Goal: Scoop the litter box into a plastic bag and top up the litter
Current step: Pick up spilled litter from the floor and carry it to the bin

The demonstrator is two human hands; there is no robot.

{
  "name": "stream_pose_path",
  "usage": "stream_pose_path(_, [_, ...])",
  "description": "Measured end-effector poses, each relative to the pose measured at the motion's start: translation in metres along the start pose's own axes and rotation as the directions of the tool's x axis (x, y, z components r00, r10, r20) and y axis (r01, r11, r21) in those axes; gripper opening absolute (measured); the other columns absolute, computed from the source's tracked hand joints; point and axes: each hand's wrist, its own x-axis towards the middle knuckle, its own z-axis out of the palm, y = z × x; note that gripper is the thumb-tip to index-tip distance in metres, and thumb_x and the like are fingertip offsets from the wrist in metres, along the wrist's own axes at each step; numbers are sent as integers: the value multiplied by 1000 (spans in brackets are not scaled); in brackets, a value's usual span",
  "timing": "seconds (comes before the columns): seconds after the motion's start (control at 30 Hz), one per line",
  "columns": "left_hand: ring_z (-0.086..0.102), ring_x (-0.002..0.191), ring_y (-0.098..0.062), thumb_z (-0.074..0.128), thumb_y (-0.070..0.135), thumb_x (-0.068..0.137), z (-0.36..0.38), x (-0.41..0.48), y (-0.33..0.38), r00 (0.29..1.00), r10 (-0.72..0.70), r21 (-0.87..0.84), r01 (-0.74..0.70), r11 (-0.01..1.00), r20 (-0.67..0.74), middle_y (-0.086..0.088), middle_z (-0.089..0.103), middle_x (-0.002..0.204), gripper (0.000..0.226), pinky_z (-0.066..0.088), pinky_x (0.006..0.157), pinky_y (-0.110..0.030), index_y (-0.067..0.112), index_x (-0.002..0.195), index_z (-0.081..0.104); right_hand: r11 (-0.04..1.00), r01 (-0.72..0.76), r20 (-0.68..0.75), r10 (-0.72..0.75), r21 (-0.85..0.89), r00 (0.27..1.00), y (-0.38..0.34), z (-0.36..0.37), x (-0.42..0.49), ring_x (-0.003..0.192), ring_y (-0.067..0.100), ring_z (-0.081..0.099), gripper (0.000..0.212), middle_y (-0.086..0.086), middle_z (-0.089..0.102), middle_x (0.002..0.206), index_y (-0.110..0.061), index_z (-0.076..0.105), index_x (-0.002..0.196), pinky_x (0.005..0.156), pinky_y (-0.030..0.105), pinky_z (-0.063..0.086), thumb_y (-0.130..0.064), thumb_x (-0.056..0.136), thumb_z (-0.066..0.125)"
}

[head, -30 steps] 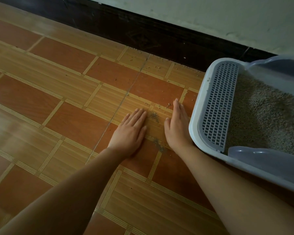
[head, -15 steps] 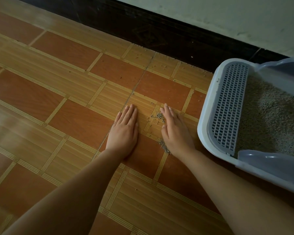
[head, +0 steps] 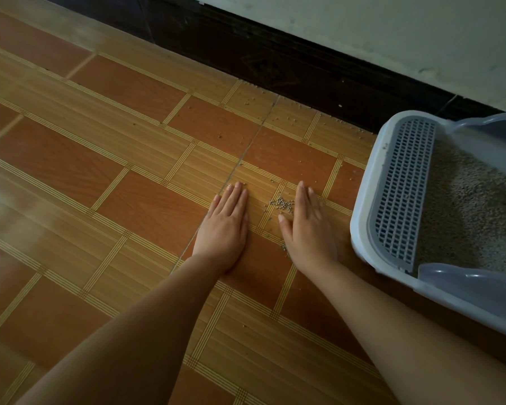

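A white litter box (head: 360, 217) with a grey slotted step (head: 403, 188) stands on the floor at the right, filled with pale litter (head: 473, 211). A small heap of spilled litter grains (head: 282, 203) lies on the tiles between my hands. My left hand (head: 225, 226) lies flat on the floor, fingers straight, to the left of the heap. On the heap's right side my right hand (head: 307, 226) stands on its edge with straight fingers, touching the grains. Neither hand holds anything. No plastic bag is in view.
Loose grains (head: 292, 119) are scattered on the orange-brown tiled floor (head: 129, 200) near the dark skirting (head: 275, 57) under the pale wall. A translucent grey rim piece (head: 473, 282) sits at the litter box's near corner. Open floor stretches to the left.
Both hands have stayed flat on the floor around the grains, spreading a little apart. The loose grains now lie gathered in a tighter heap beside my right hand.
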Motion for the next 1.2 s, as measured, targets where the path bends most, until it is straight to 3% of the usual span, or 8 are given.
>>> stream_pose_path(0.1, [-10, 142, -6, -1, 46, 91, 1, 1, -3, 1000, 19, -2, -19, 1000, 11, -1, 3, 159, 67, -13, 113, -22, 16, 151, 7, 998, 68, 31, -68, -8, 997, -7, 2, -2, 145, 16, -3, 67, 5, 1, 158, -10, -10, 148, 118, 30, 1, -40, 100, 26])
stream_pose_path(0.2, [-10, 140, -5, -7, 48, 85, 3, 1, -4, 999, 29, 2, -29, 1000, 13, -1, 4, 159, 75, -12, 114, -23, 16, 151, 7, 999, 41, -16, -41, 15, 999, -7, -1, 0, 144, 19, 14, 66, 7, 17, 156, -10, 3, 149, 116, 32, 19, -40, 98, 32])
stream_pose_path(0.27, [-9, 142, -7, -8, 48, 85, 3, 1, -4, 1000, 26, 0, -26, 1000, 7, -2, 4, 159, 75, -12, 114, -23, 15, 150, 7, 996, -41, -139, 30, -82, 990, -6, -4, 1, 132, 25, 36, 62, 12, 38, 145, -8, 24, 146, 103, 35, 38, -43, 96, 38])
stream_pose_path(0.37, [-9, 142, -8, -7, 47, 87, 1, 1, -2, 1000, 22, 3, -22, 1000, 13, -2, 2, 159, 72, -13, 114, -23, 16, 150, 6, 965, -175, -228, 129, -197, 965, -4, -7, 5, 104, 25, 48, 56, 14, 53, 117, -4, 47, 120, 83, 33, 43, -52, 92, 39])
stream_pose_path(0.47, [-9, 144, -10, 4, 41, 94, -1, 1, -1, 1000, 13, 0, -13, 1000, 19, -1, 1, 159, 62, -13, 114, -24, 16, 150, 4, 948, -198, -191, 152, -250, 970, -5, -8, 8, 97, 24, 48, 60, 13, 54, 108, -4, 48, 110, 79, 32, 42, -60, 90, 34])
stream_pose_path(0.8, [-7, 145, -11, 20, 31, 103, -2, 0, -1, 1000, 24, -30, -24, 999, -5, -2, 1, 159, 52, -14, 113, -23, 15, 150, 7, 921, -97, -17, 98, -378, 995, -26, -9, 32, 106, 25, 54, 72, 13, 53, 119, -6, 44, 120, 62, 29, 37, -68, 87, 30])
stream_pose_path(1.2, [-11, 145, -11, 18, 31, 103, -6, -1, 1, 999, 12, 2, -12, 1000, 33, 0, -5, 159, 52, -18, 112, -22, 17, 150, 0, 878, 43, -19, -59, -476, 998, -30, -7, 39, 83, 24, 64, 39, 11, 61, 103, -6, 46, 113, 52, 28, 37, -37, 100, 27])
